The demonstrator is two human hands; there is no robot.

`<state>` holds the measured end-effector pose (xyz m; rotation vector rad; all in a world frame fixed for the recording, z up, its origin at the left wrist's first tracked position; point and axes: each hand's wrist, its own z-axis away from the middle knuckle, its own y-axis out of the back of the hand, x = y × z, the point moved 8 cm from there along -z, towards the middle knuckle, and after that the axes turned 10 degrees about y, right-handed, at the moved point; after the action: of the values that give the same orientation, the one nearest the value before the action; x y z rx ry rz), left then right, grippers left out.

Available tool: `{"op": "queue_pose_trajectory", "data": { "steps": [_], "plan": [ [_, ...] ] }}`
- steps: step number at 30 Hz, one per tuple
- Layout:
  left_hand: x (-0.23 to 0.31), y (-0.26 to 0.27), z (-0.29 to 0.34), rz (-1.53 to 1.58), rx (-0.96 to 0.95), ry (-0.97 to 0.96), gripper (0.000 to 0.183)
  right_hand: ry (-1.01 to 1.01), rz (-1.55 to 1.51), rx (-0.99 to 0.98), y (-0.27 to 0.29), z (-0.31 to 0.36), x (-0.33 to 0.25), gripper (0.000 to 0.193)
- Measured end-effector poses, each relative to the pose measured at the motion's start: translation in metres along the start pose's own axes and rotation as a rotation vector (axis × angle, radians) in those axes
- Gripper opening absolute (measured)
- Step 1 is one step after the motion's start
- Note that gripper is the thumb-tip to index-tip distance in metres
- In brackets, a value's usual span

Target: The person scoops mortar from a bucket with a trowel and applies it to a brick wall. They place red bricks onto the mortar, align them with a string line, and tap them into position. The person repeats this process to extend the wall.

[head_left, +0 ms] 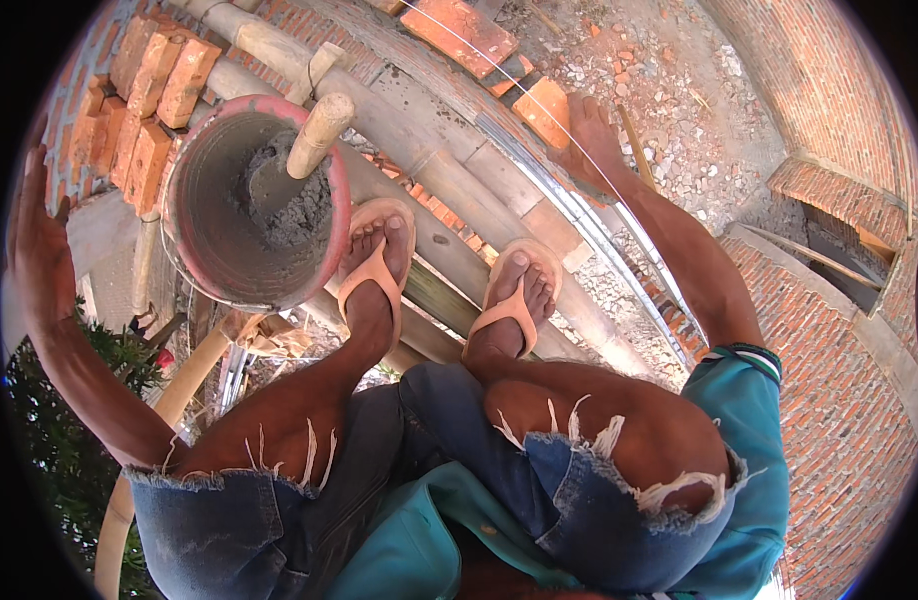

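My right hand [592, 148] is at the end of an orange brick [541, 112] on the wall top, thumb at its near side and fingers at its far side. A thin white string [479, 62] runs across just there. Out at the left rim, my left hand [41, 245] is raised with its fingers stretched and nothing in it. Between the hands stands a reddish bucket [204, 245] of grey mortar [301, 215]. A trowel with a thick wooden handle [321, 135] rests in it, its blade partly sunk in the mortar.
Stacked bricks [144, 105] lie beyond the bucket. My sandalled feet stand on bamboo poles [449, 185] with gaps between them. Beyond the wall, rubble [669, 110] covers the ground. A brick wall [829, 400] rises at right, and a leafy plant [54, 420] at left.
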<state>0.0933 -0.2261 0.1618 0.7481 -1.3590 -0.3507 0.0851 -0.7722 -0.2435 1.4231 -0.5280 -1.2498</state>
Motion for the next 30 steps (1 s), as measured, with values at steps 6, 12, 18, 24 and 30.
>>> {"op": "queue_pose_trajectory", "data": {
  "steps": [6, 12, 18, 24, 30],
  "plan": [
    [0.032, -0.050, 0.000, 0.042, 0.039, 0.010, 0.062, 0.014, -0.008, -0.146, 0.011, -0.009, -0.003, 0.094],
    [0.023, -0.049, 0.005, 0.094, 0.037, 0.075, 0.063, -0.204, -0.367, 0.269, 0.161, 0.037, 0.063, 0.076],
    [-0.056, -0.055, 0.025, 0.048, 0.022, 0.242, 0.057, -0.396, -0.689, 0.900, 0.257, 0.210, 0.053, 0.045],
    [-0.170, -0.013, 0.037, -0.062, 0.190, 0.208, 0.053, -0.048, -0.712, 0.554, 0.243, 0.197, -0.088, 0.034],
    [-0.264, 0.036, 0.020, -0.296, 0.528, 0.317, 0.057, 0.192, -0.421, 0.189, 0.269, 0.105, -0.184, 0.035]
  ]
}}
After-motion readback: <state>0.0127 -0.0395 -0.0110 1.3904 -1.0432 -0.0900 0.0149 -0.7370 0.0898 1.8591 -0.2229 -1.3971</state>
